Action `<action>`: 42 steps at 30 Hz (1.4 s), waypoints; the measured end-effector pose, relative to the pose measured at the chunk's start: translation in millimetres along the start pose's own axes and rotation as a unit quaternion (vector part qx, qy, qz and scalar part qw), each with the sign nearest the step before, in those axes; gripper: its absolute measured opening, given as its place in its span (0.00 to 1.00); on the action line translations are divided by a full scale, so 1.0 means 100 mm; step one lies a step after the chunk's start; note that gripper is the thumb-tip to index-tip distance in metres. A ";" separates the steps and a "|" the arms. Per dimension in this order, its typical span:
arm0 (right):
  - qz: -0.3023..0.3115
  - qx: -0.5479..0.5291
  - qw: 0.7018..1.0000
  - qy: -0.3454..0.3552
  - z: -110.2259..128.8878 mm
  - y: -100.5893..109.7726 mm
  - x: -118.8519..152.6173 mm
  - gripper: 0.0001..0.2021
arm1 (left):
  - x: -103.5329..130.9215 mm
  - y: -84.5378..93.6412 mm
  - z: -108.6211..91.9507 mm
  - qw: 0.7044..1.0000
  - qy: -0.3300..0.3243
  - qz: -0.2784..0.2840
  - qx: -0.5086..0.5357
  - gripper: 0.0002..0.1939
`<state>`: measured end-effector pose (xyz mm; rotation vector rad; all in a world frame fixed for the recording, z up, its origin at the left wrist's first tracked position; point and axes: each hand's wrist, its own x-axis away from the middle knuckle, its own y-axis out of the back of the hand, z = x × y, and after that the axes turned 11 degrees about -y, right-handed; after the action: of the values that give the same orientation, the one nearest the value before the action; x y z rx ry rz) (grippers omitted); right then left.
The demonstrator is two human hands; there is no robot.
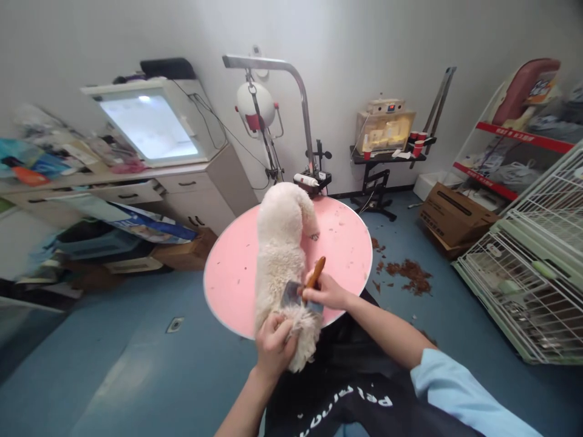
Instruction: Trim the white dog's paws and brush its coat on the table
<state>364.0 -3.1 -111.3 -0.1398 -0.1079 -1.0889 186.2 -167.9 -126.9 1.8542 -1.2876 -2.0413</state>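
Note:
A cream-white, curly-coated dog [279, 243] stands on a round pink table [232, 273], its near end toward me. My right hand [328, 291] is closed round the wooden handle of a slicker brush [315, 273]. The brush's flat grey head lies against the fur near the dog's rear. Just to the left and nearer to me, my left hand [274, 341] is closed on a tuft of the dog's fur. Longer, shaggy fur hangs over the table's near edge between my hands and the dark apron [346, 400].
Beyond the table rises a metal grooming arm [303, 91] with a white dryer [255, 103]. Brown fur clumps [410, 276] lie on the floor at right, near a cardboard box [455, 212] and wire cages [523, 303]. Cabinets [191, 188] line the left wall.

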 end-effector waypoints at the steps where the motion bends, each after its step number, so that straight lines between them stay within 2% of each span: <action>1: -0.009 0.003 1.000 0.005 0.01 0.00 0.03 0.19 | 0.00 0.00 0.00 1.000 0.002 0.007 0.017 0.15; 4: -0.089 -0.013 0.996 0.020 0.05 0.02 0.11 0.20 | 0.01 -0.01 -0.01 0.998 0.016 0.016 0.060 0.18; 7: -0.033 0.062 0.996 0.047 0.08 0.05 0.20 0.20 | 0.02 -0.03 -0.03 0.995 0.038 0.029 0.093 0.23; 8: -0.028 0.074 0.996 0.042 0.08 0.06 0.23 0.20 | 0.02 -0.05 -0.04 0.993 0.061 0.042 0.096 0.25; 10: -0.073 0.058 0.995 0.033 0.08 0.09 0.26 0.18 | 0.04 -0.08 -0.07 0.984 0.142 0.071 0.086 0.26; 12: -0.133 0.054 0.989 0.046 0.06 0.11 0.31 0.18 | 0.06 -0.10 -0.12 0.965 0.235 0.085 0.072 0.20; 13: -0.110 0.072 0.990 0.053 0.05 0.11 0.34 0.16 | 0.06 -0.10 -0.14 0.956 0.271 0.089 0.067 0.15; 14: -0.050 0.101 0.993 0.045 0.04 0.11 0.37 0.15 | 0.07 -0.11 -0.16 0.948 0.296 0.095 0.064 0.15; 15: 0.001 0.131 0.991 0.033 0.03 0.11 0.40 0.14 | 0.07 -0.10 -0.17 0.943 0.308 0.104 0.063 0.19; 16: -0.016 0.149 0.988 0.026 0.02 0.12 0.42 0.13 | 0.06 -0.10 -0.18 0.941 0.312 0.116 0.064 0.23; 19: -0.229 0.143 0.961 0.062 0.00 0.13 0.49 0.13 | 0.05 -0.08 -0.17 0.940 0.296 0.154 0.075 0.28; 20: -0.207 0.136 0.966 0.068 -0.01 0.12 0.51 0.13 | 0.05 -0.08 -0.16 0.940 0.287 0.163 0.081 0.30; 22: -0.061 0.151 0.985 0.048 -0.04 0.11 0.55 0.14 | 0.04 -0.08 -0.14 0.940 0.273 0.178 0.095 0.33; 23: -0.012 0.164 0.986 0.030 -0.05 0.10 0.57 0.14 | 0.04 -0.09 -0.13 0.939 0.268 0.188 0.102 0.34; 24: -0.022 0.174 0.984 0.016 -0.05 0.09 0.58 0.13 | 0.03 -0.09 -0.12 0.938 0.266 0.197 0.106 0.35; 27: -0.169 0.180 0.968 0.036 -0.05 0.07 0.63 0.13 | 0.01 -0.12 -0.10 0.934 0.262 0.216 0.112 0.37; 28: -0.178 0.178 0.967 0.051 -0.04 0.07 0.65 0.12 | 0.00 -0.13 -0.09 0.934 0.260 0.220 0.112 0.38; 29: -0.150 0.178 0.971 0.058 -0.04 0.08 0.66 0.12 | -0.01 -0.14 -0.08 0.933 0.259 0.222 0.111 0.38; 31: -0.058 0.185 0.980 0.043 -0.03 0.12 0.68 0.11 | -0.02 -0.15 -0.05 0.932 0.258 0.228 0.108 0.38; 32: -0.062 0.191 0.979 0.029 -0.02 0.16 0.67 0.11 | -0.03 -0.15 -0.04 0.931 0.260 0.232 0.106 0.39; 33: -0.118 0.190 0.974 0.026 -0.01 0.21 0.66 0.11 | -0.03 -0.15 -0.02 0.931 0.261 0.235 0.103 0.39; 35: -0.270 0.175 0.945 0.056 0.02 0.29 0.65 0.10 | -0.03 -0.15 0.00 0.929 0.262 0.241 0.099 0.39; 36: -0.296 0.164 0.938 0.075 0.03 0.32 0.66 0.10 | -0.03 -0.15 0.00 0.929 0.261 0.243 0.098 0.39; 37: -0.268 0.162 0.946 0.083 0.05 0.32 0.67 0.10 | -0.03 -0.14 0.01 0.929 0.258 0.244 0.098 0.39; 39: -0.116 0.183 0.974 0.061 0.07 0.27 0.72 0.10 | -0.03 -0.15 0.00 0.932 0.246 0.245 0.105 0.42; 40: -0.062 0.197 0.977 0.042 0.07 0.23 0.73 0.11 | -0.03 -0.15 0.00 0.934 0.237 0.245 0.111 0.43; 42: -0.097 0.217 0.971 0.032 0.08 0.15 0.75 0.11 | -0.03 -0.17 -0.01 0.935 0.225 0.244 0.125 0.39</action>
<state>411.5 -60.8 -92.8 0.3042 -0.3037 -1.2378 195.6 -156.0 -134.5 1.7145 -1.6978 -1.1680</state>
